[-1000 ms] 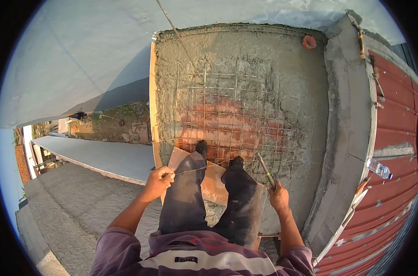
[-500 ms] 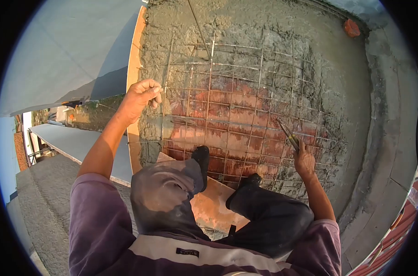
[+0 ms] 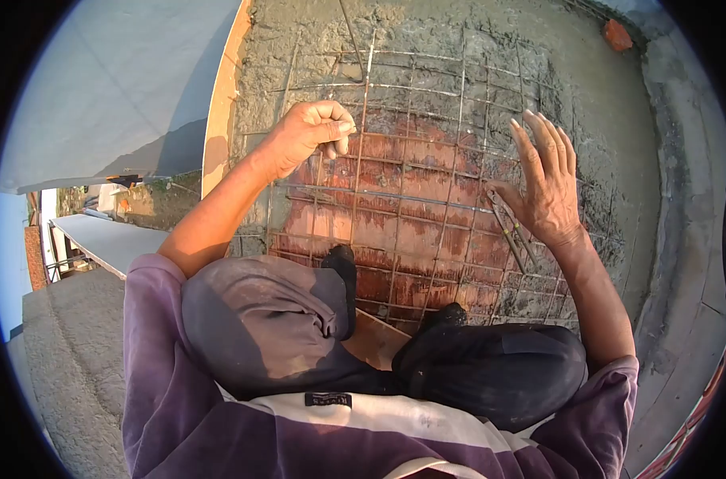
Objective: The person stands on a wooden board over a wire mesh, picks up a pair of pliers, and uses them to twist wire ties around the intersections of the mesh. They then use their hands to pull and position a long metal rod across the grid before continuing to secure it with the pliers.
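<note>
My left hand [image 3: 317,136] is closed in a pinch above the upper left of a steel rebar mesh [image 3: 359,160]. Whatever sits between its thumb and fingers is too small to make out. Over the mesh's right side, my right hand [image 3: 548,180] is open, fingers stretched out and pointing away from me. A pair of pliers [image 3: 508,234] with worn handles rests on the mesh beside and below that palm, its jaws near my thumb. Beneath the bars lies a wet reddish-brown board [image 3: 415,176].
Wet grey concrete [image 3: 618,136] surrounds the mesh. A wooden form board [image 3: 217,152] edges it on the left. A bent steel rod [image 3: 349,32] stands at the top. An orange-red lump [image 3: 618,35] lies far right. My boots [image 3: 343,263] are at the near edge.
My right hand has let go of the pliers, which now lie on the mesh, and its fingers have spread forward. My left hand has moved right and slightly up, still pinched.
</note>
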Demonstrator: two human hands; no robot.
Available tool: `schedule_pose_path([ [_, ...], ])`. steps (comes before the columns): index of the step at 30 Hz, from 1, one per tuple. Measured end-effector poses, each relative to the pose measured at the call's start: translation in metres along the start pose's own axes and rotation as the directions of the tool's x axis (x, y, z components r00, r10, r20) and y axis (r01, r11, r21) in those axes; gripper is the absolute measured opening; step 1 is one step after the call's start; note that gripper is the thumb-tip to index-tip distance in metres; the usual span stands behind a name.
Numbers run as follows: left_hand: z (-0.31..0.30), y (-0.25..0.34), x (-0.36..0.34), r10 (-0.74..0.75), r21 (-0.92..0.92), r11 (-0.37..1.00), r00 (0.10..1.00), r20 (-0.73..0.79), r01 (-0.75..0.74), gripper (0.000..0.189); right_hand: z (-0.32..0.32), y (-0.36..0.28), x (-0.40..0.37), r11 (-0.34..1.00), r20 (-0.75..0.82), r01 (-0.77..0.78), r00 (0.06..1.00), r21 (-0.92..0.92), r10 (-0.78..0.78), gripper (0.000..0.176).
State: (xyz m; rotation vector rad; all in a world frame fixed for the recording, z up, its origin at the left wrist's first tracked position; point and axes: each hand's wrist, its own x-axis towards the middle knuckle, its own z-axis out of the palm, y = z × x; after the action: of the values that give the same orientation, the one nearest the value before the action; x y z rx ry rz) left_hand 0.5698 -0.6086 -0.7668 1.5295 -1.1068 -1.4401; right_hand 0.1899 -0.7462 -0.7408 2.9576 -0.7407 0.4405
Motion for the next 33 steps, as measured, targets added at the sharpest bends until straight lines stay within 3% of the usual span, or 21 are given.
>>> schedule_pose_path([
  [1, 0.01, 0.009, 0.005, 0.03, -0.013, 0.999, 0.999, 0.023, -0.03, 0.018, -0.007, -0.011, 0.023, 0.997, -0.011, 0.055, 0.998, -0.047, -0.056, 0.083],
  [3, 0.026, 0.025, 0.011, 0.095, -0.038, 0.995, 0.994, 0.056, -0.093, 0.018, 0.004, -0.025, 0.049, 0.999, 0.085, 0.004, 0.996, 0.033, -0.006, 0.066],
  [4, 0.03, 0.032, 0.012, 0.058, -0.037, 0.998, 0.998, 0.024, -0.057, 0.018, 0.008, -0.032, 0.058, 0.997, 0.133, -0.022, 0.991, 0.074, 0.012, 0.059],
  [7, 0.024, 0.032, 0.014, 0.129, 0.143, 0.981, 0.992, 0.016, -0.13, 0.018, 0.006, -0.052, 0.072, 0.872, 0.049, -0.103, 0.995, 0.478, 0.091, 0.02],
  [8, 0.02, 0.033, 0.01, 0.088, 0.083, 0.993, 0.996, 0.028, -0.09, 0.016, 0.007, -0.057, 0.074, 0.79, 0.031, -0.115, 0.992, 0.602, 0.121, 0.014],
  [11, 0.009, 0.025, 0.0, -0.008, 0.163, 0.987, 0.999, 0.053, 0.0, 0.015, 0.017, -0.058, 0.061, 0.831, 0.169, -0.134, 0.984, 0.54, 0.05, 0.021],
  [15, 0.003, 0.014, -0.011, 0.091, 0.177, 0.979, 0.994, 0.064, -0.101, 0.017, 0.022, -0.064, 0.063, 0.835, 0.201, -0.074, 0.979, 0.546, -0.045, 0.025],
  [20, -0.009, 0.01, -0.025, 0.103, 0.207, 0.974, 0.994, -0.046, -0.091, 0.017, 0.026, -0.078, 0.071, 0.866, 0.246, -0.107, 0.969, 0.488, -0.019, 0.022],
  [22, -0.016, -0.016, -0.029, 0.067, 0.187, 0.982, 0.986, -0.154, -0.038, 0.017, 0.034, -0.078, 0.068, 0.868, 0.238, -0.136, 0.971, 0.477, 0.021, 0.018],
  [24, -0.031, -0.051, -0.04, -0.072, 0.172, 0.977, 0.948, -0.311, 0.13, 0.016, 0.041, -0.072, 0.06, 0.865, 0.226, -0.184, 0.97, 0.467, 0.085, 0.014],
  [27, -0.055, -0.12, -0.063, -0.217, 0.017, 0.961, 0.796, -0.564, 0.274, 0.014, 0.038, -0.064, 0.053, 0.877, 0.274, -0.218, 0.956, 0.428, 0.104, 0.008],
  [29, -0.066, -0.171, -0.086, -0.247, 0.032, 0.933, 0.701, -0.669, 0.359, 0.014, 0.036, -0.061, 0.05, 0.867, 0.292, -0.236, 0.95, 0.439, 0.11, 0.014],
  [31, -0.065, -0.238, -0.11, -0.114, 0.258, 0.876, 0.695, -0.71, 0.407, 0.015, 0.035, -0.06, 0.048, 0.863, 0.286, -0.243, 0.951, 0.442, 0.121, 0.018],
  [33, -0.024, -0.235, -0.131, -0.215, 0.192, 0.888, 0.747, -0.628, 0.417, 0.013, 0.032, -0.061, 0.05, 0.86, 0.335, -0.279, 0.932, 0.427, 0.137, 0.022],
])
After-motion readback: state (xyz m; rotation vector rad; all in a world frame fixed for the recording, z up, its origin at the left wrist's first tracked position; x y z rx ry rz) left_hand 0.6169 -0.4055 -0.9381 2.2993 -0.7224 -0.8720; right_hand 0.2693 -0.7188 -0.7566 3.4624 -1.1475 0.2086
